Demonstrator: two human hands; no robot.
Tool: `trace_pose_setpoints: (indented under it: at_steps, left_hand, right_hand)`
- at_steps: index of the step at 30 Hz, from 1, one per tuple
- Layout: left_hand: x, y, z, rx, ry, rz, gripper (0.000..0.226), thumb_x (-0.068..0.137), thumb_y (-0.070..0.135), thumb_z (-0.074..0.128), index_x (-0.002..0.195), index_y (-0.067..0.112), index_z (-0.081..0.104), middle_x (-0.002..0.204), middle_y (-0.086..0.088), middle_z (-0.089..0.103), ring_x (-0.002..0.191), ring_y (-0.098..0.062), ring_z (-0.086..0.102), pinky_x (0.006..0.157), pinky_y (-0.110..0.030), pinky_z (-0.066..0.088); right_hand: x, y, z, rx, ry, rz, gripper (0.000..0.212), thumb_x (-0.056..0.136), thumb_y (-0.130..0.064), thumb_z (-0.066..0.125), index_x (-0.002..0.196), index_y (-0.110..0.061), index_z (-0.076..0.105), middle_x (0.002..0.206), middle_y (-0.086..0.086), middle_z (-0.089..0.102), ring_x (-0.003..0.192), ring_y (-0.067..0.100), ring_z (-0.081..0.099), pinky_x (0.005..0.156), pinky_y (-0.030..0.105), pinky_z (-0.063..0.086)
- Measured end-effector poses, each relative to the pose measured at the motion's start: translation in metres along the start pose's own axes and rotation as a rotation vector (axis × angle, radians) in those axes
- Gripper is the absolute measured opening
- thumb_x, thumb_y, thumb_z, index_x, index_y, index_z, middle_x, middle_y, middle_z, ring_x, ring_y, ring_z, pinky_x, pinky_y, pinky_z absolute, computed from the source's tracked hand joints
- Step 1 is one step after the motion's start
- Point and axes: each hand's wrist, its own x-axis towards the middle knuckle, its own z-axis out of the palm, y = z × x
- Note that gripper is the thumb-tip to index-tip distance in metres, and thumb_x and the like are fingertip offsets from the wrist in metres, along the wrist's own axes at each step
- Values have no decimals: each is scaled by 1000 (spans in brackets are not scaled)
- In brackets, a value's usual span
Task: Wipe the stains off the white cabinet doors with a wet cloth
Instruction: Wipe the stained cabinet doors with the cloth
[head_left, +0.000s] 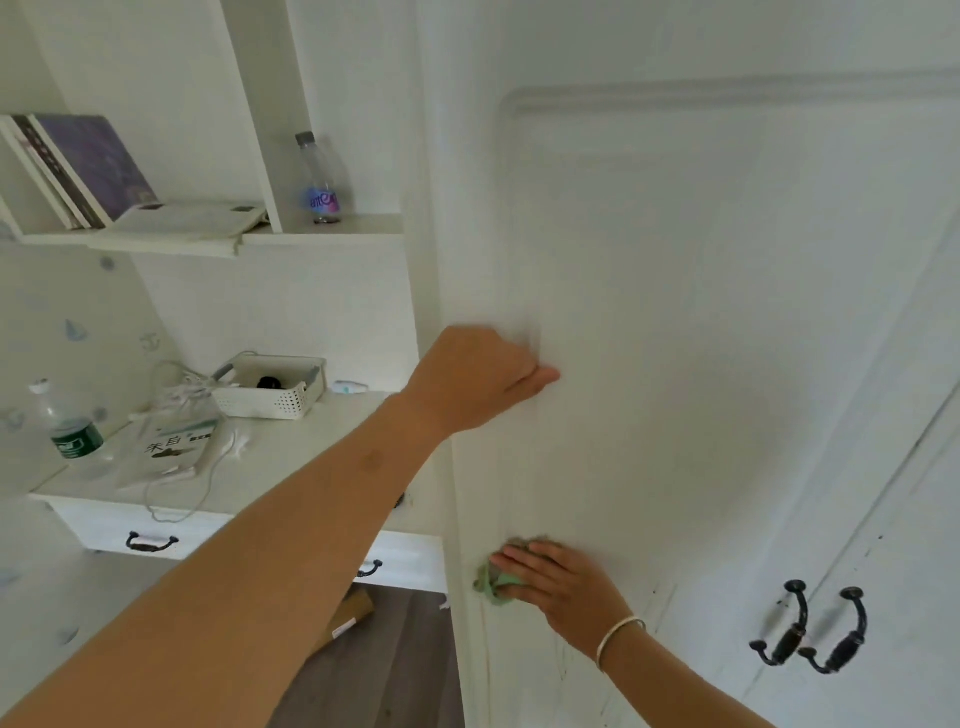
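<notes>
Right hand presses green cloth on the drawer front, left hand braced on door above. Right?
No. Head view: the right hand presses the cloth on the door, near its left edge, not a drawer front. Left hand is braced above it.

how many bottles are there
2. A purple-label bottle stands on the shelf; a green-label bottle stands on the desk, far left. The arm may hide more.

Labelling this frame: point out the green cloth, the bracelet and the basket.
green cloth (492, 584), head view, bunched left edge.
bracelet (618, 632), head view, band across wrist.
basket (265, 402), head view, perforated front wall.
</notes>
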Motion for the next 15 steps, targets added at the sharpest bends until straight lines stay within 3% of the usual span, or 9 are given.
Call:
trace_pose_setpoints:
  at_steps: [2, 5, 7, 11, 13, 15]
  left_hand:
    - [-1, 1, 2, -1, 43, -35, 51, 98, 47, 37, 55, 20, 37, 50, 0, 54, 50, -22, 49, 53, -27, 26]
    - [1, 3, -1, -20, -87, -80, 52, 100, 49, 32, 59, 18, 39, 53, 5, 43, 57, -16, 40, 57, -29, 24]
    - [0, 3, -3, 14, -33, -79, 53, 99, 48, 34, 56, 19, 38, 48, 7, 36, 51, -17, 39, 53, -27, 22]
    - [-15, 19, 19, 101, 115, -96, 52, 93, 39, 46, 46, 19, 46, 36, 1, 43, 32, -23, 46, 44, -18, 19]
    - [-28, 34, 38, 72, 95, -71, 50, 91, 36, 54, 45, 18, 50, 35, -1, 46, 29, -25, 47, 43, -18, 21]
    - [-37, 42, 52, 64, 76, -55, 53, 91, 39, 43, 44, 17, 51, 34, -1, 45, 28, -25, 45, 42, -18, 20]
  right_hand:
    - [-13, 12, -2, -13, 9, 21, 58, 77, -3, 43, 121, -33, 65, 147, -9, 46, 134, 9, 44, 121, 32, 10]
    - [-40, 32, 0, -20, 61, 43, 62, 74, 0, 44, 124, -32, 62, 148, -8, 44, 136, 9, 40, 120, 32, 15]
    - [-64, 47, -3, -41, 62, 80, 62, 75, -3, 45, 128, -32, 60, 150, -8, 41, 138, 11, 37, 121, 33, 12]
    - [-105, 75, -17, -77, 78, 189, 56, 87, -17, 42, 140, -32, 46, 156, -6, 31, 141, 14, 30, 121, 37, 10]
    - [-103, 82, -30, -48, 148, 275, 53, 91, -22, 43, 142, -32, 42, 157, -4, 30, 142, 16, 30, 120, 39, 13]
    - [-83, 84, -46, -2, 235, 360, 52, 92, -25, 46, 143, -33, 41, 157, -2, 30, 142, 17, 31, 119, 41, 17]
